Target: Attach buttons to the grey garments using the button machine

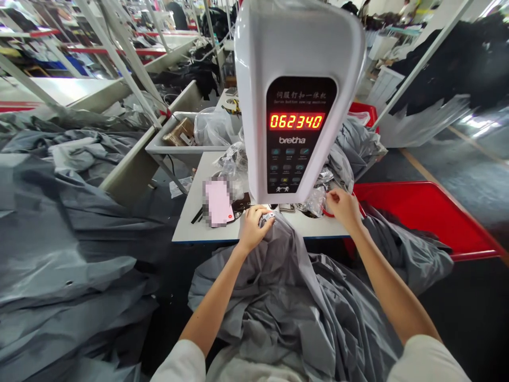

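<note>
A white button sewing machine (254, 63) with a lit red number panel stands in front of me. Below its head, my left hand (254, 225) pinches the edge of a grey garment (278, 281), near a small white button (271, 215). The rest of the garment hangs over the table edge and fills my lap. My right hand (345, 209) is at the right of the machine, its fingertips pinched together beside a red-rimmed dish (328, 213) and crumpled clear plastic (315, 201). Whatever lies between those fingertips is too small to make out.
A pink phone-like object (218, 203) lies on the white table (191, 225) at left. A red bin (429, 212) with grey fabric stands at right. Grey garments (59, 254) are heaped at far left. A grey tray (159, 144) holds plastic bags behind the table.
</note>
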{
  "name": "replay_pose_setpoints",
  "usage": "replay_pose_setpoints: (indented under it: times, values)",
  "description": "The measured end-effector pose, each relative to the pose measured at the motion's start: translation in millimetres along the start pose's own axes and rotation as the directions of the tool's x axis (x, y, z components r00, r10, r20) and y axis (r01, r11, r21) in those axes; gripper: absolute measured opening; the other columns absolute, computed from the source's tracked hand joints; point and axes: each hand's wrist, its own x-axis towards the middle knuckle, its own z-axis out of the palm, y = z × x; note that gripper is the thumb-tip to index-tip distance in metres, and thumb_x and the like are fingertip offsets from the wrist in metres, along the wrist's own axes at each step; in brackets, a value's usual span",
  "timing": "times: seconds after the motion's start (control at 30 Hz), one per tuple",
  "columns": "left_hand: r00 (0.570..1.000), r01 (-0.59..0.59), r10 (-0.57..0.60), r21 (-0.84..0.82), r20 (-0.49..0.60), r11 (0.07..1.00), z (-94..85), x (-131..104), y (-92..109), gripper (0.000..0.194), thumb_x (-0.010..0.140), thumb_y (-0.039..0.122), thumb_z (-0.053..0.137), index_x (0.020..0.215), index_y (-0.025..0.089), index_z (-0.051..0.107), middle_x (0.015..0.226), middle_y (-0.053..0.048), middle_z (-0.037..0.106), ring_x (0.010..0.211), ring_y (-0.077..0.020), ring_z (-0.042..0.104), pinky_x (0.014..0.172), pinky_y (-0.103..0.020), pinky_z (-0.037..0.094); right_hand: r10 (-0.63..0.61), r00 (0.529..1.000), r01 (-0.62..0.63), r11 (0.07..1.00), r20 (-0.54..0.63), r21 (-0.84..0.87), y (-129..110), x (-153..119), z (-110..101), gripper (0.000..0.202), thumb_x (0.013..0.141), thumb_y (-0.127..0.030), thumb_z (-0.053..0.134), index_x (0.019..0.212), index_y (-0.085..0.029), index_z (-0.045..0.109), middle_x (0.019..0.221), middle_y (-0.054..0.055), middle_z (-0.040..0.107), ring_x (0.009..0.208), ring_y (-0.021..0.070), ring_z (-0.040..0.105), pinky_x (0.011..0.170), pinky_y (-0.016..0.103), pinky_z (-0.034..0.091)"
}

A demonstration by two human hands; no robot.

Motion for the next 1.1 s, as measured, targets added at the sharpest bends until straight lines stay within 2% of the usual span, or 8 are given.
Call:
replay_pose_setpoints:
  times: [0.1, 0.2, 0.4, 0.6, 0.8, 0.9, 1.0, 1.1]
  values:
    - [1.0, 0.005, -0.005, 0.001, 0.008, 1.0, 0.3, -0.3, -0.3, 0.015, 0.084, 0.027, 0.062, 0.098, 0.022, 0.061, 0.106, -0.005, 0.059, 0.104, -0.0198, 0.053, 0.094, -0.035, 0.039, -0.17, 0.96, 0.172, 0.985, 0.223, 0.011, 8.0, -2.3, 13.1, 0.021, 0.083, -0.019, 0.051, 0.092, -0.015, 0.07, 0.088, 0.008, 0.07, 0.08, 0.0198, 0.063, 0.075, 0.029, 0.046]
    - [1.0, -0.001, 0.001, 0.009, 0.007, 1.0, 0.5, -0.5, -1.3, 0.015, 0.085, 0.029, 0.062, 0.098, 0.022, 0.061, 0.106, -0.005, 0.059, 0.105, -0.0201, 0.052, 0.095, -0.035, 0.039, -0.266, 0.898, 0.288, 0.958, 0.351, -0.011, 9.1, 3.8, 25.5, 0.026, 0.084, -0.016, 0.052, 0.103, -0.014, 0.069, 0.101, 0.009, 0.069, 0.094, 0.0208, 0.061, 0.085, 0.028, 0.044]
    - [1.0, -0.006, 0.006, 0.02, 0.013, 1.0, 0.6, -0.5, -2.5, 0.015, 0.085, 0.029, 0.062, 0.099, 0.022, 0.061, 0.106, -0.005, 0.059, 0.105, -0.02, 0.053, 0.095, -0.035, 0.039, -0.136, 0.863, 0.309, 0.904, 0.487, -0.296, 3.1, 14.4, 29.7, 0.024, 0.087, -0.022, 0.051, 0.099, -0.015, 0.071, 0.097, 0.01, 0.068, 0.092, 0.0214, 0.06, 0.079, 0.027, 0.043]
    - [1.0, 0.005, -0.005, 0.017, 0.015, 1.0, -0.3, -0.7, -1.0, 0.015, 0.084, 0.028, 0.063, 0.098, 0.023, 0.061, 0.107, -0.005, 0.059, 0.105, -0.02, 0.052, 0.095, -0.035, 0.039, -0.115, 0.873, 0.31, 0.881, 0.474, -0.357, -7.8, 13.1, 21.5, 0.026, 0.088, -0.023, 0.047, 0.087, -0.015, 0.071, 0.09, 0.012, 0.07, 0.084, 0.0212, 0.063, 0.075, 0.027, 0.04]
    - [1.0, 0.009, -0.009, 0.015, 0.015, 1.0, -0.2, 0.0, -0.6, 0.015, 0.084, 0.028, 0.062, 0.098, 0.022, 0.061, 0.106, -0.005, 0.059, 0.105, -0.0202, 0.053, 0.095, -0.036, 0.04, -0.198, 0.884, 0.329, 0.907, 0.423, -0.262, -4.9, 12.3, 20.6, 0.025, 0.084, -0.017, 0.049, 0.089, -0.016, 0.073, 0.088, 0.01, 0.072, 0.084, 0.0208, 0.064, 0.079, 0.029, 0.04]
    - [1.0, 0.004, -0.005, 0.01, 0.015, 1.0, -0.4, 0.1, -0.5, 0.015, 0.084, 0.028, 0.062, 0.098, 0.022, 0.061, 0.106, -0.005, 0.059, 0.105, -0.02, 0.053, 0.095, -0.036, 0.04, -0.192, 0.93, 0.239, 0.964, 0.312, -0.119, -2.1, 10.1, 19.8, 0.025, 0.079, -0.015, 0.053, 0.092, -0.017, 0.074, 0.088, 0.008, 0.073, 0.081, 0.0195, 0.064, 0.077, 0.029, 0.043]
    - [1.0, 0.0, 0.0, 0.019, 0.014, 1.0, -0.6, -0.2, -0.4, 0.015, 0.084, 0.028, 0.063, 0.098, 0.022, 0.061, 0.106, -0.005, 0.059, 0.105, -0.0195, 0.053, 0.095, -0.035, 0.04, -0.088, 0.976, 0.084, 0.996, 0.2, 0.03, 0.8, 3.9, 13.2, 0.023, 0.079, -0.022, 0.056, 0.091, -0.017, 0.075, 0.087, 0.006, 0.073, 0.077, 0.0194, 0.065, 0.074, 0.029, 0.046]
    - [1.0, -0.001, 0.001, 0.03, 0.015, 1.0, -0.6, -0.6, -0.8, 0.015, 0.084, 0.028, 0.062, 0.099, 0.022, 0.061, 0.107, -0.004, 0.059, 0.105, -0.0193, 0.052, 0.095, -0.035, 0.04, 0.011, 0.992, -0.035, 0.98, 0.125, 0.196, 5.2, -7.1, 0.8, 0.024, 0.079, -0.03, 0.057, 0.09, -0.018, 0.075, 0.091, 0.006, 0.073, 0.082, 0.0204, 0.066, 0.079, 0.031, 0.049]
